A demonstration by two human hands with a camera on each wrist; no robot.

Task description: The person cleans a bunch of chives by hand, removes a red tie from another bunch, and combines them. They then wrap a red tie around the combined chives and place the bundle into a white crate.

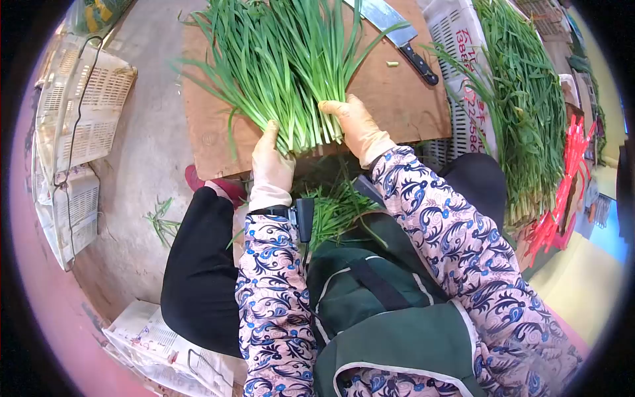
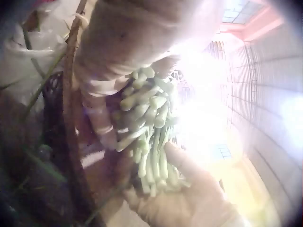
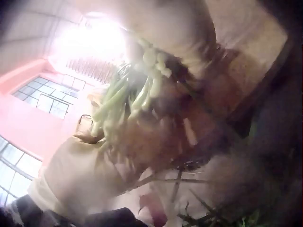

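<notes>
A thick bunch of garlic chives (image 1: 284,73) lies over a wooden board (image 1: 218,145), its pale cut ends pointing toward the person. My gloved left hand (image 1: 271,162) grips the left side of the bunch near those ends, thumb on top. On the right side, my gloved right hand (image 1: 360,129) holds the stalks, thumb across them. In the left wrist view the pale stalk ends (image 2: 147,123) show between both hands, and fingers curl beneath them. Beyond the right hand, a knife (image 1: 418,64) with a black handle rests on the board.
A white crate (image 1: 456,40) with red writing stands right of the board, beside a long heap of chives (image 1: 529,112). Red ties (image 1: 562,185) hang near it. Pale crates (image 1: 99,99) stand at left. Loose green trimmings (image 1: 337,215) lie below the board, between the person's legs.
</notes>
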